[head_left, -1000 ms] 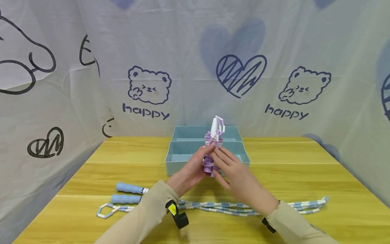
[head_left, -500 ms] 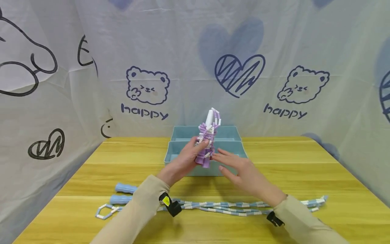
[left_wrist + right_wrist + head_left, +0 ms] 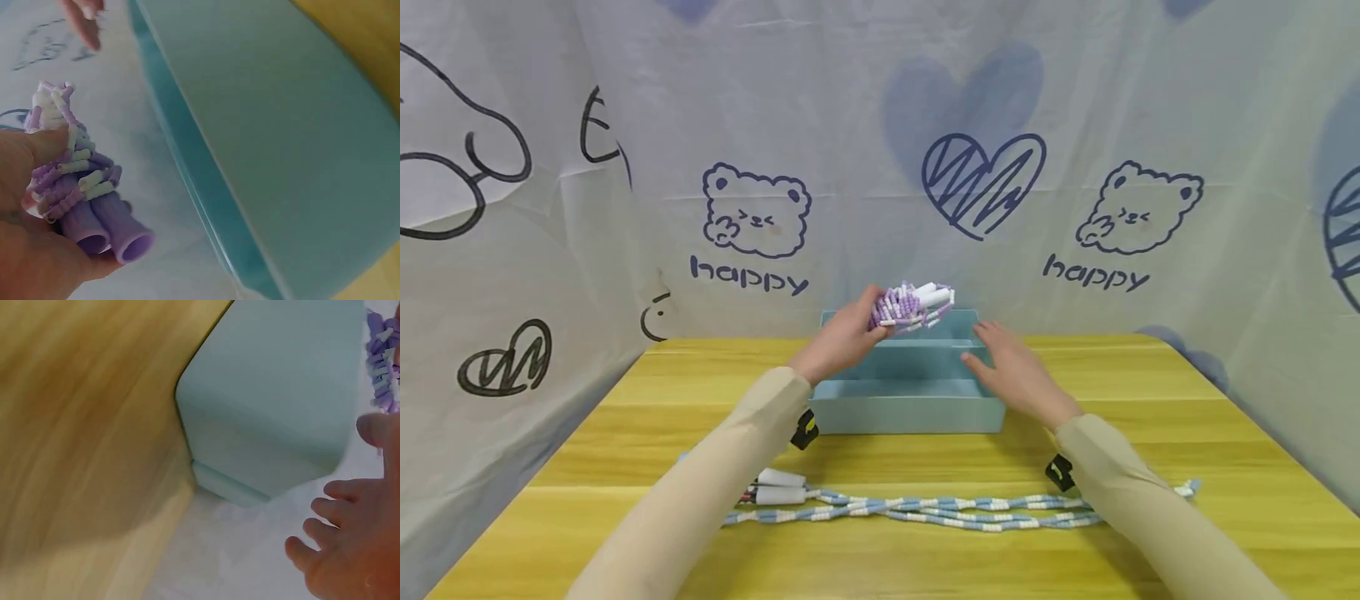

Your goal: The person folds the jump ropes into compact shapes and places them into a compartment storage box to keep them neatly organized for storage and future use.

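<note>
My left hand (image 3: 842, 337) grips a bundled purple-and-white beaded jump rope (image 3: 908, 307) above the back of a light blue box (image 3: 910, 414). In the left wrist view, the two purple handles of the jump rope (image 3: 119, 228) lie side by side with their hollow ends outward, and beaded cord is wound round them. My right hand (image 3: 1018, 371) is at the box's right side, fingers spread and holding nothing. The right wrist view has its fingers beside the box's outer wall (image 3: 269, 394), thumb toward the purple bundle.
A second jump rope (image 3: 925, 504), blue and white, lies stretched across the wooden table (image 3: 880, 567) in front of the box. My left sleeve (image 3: 700, 475) covers much of its handles. A printed cloth (image 3: 865, 167) hangs behind the table.
My left hand has carried the bundled jump rope forward and tilted it so its white ends point right. The right hand has left the bundle and moved to the box's right side.
</note>
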A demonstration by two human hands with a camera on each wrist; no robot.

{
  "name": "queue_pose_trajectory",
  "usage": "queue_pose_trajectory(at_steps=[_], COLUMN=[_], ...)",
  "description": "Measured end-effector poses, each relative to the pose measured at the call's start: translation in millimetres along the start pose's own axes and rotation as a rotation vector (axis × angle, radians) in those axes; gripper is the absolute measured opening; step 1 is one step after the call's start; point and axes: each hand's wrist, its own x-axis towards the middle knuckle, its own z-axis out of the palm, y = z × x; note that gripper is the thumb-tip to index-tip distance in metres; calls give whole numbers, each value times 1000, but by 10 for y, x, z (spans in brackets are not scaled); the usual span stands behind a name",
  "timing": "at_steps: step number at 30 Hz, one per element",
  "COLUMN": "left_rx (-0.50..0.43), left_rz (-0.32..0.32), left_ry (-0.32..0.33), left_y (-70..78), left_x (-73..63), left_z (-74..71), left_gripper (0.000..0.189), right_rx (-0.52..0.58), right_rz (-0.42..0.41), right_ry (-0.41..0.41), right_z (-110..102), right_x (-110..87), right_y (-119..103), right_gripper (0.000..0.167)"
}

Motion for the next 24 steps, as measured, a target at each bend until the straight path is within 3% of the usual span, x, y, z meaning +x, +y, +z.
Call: queue_pose_trajectory(at_steps=[4, 6, 13, 19, 24], left_rx=[139, 187, 223, 295, 355], left_rz=[36, 25, -47, -51, -44], left_ry=[2, -13, -77, -122, -169], left_y=[-84, -126, -309, -476, -456], left_x=[168, 234, 397, 503, 613], left_z=[23, 36, 101, 166, 213], left_gripper=[41, 42, 44, 45, 45], right_rx=[-17, -13, -18, -79, -85], right_rz=[38, 62, 114, 125, 139], right_ry=[-64, -95, -150, -207, -225], right_z=[107, 155, 220, 198, 191], right_x=[111, 136, 130, 140, 139], right_y=[63, 93, 169, 128, 111], right_gripper=[77, 81, 86, 87, 89])
